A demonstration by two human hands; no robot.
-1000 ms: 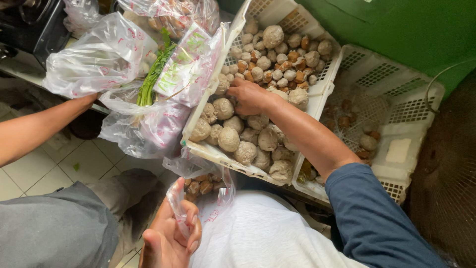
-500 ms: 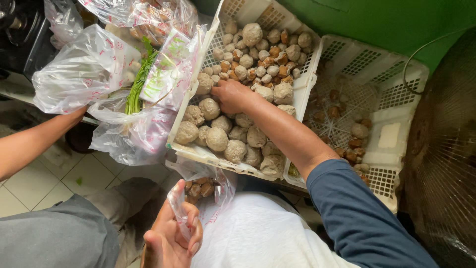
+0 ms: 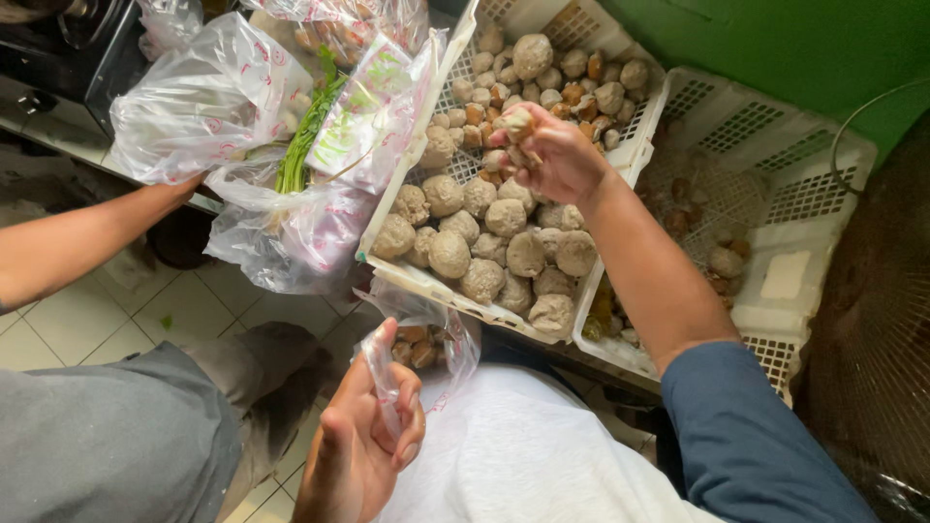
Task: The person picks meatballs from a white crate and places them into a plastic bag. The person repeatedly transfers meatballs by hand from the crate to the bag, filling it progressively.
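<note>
Gripping a few small balls [image 3: 518, 126], the right hand [image 3: 552, 155] hovers above a white slotted tray [image 3: 639, 145] heaped with pale balls below the wrist and browner ones beyond the fingers. The left hand [image 3: 363, 441] pinches a clear bag [image 3: 426, 344] holding several brown pieces. Left of the tray lie clear bags with red print [image 3: 194, 97], one showing a green-and-white label [image 3: 358, 126] and green stalks [image 3: 305, 136]. Another person's arm [image 3: 87, 237] reaches them. A second tray [image 3: 804, 194] sits right, against a green wall [image 3: 804, 48]; pale floor tiles [image 3: 145, 320] below.
</note>
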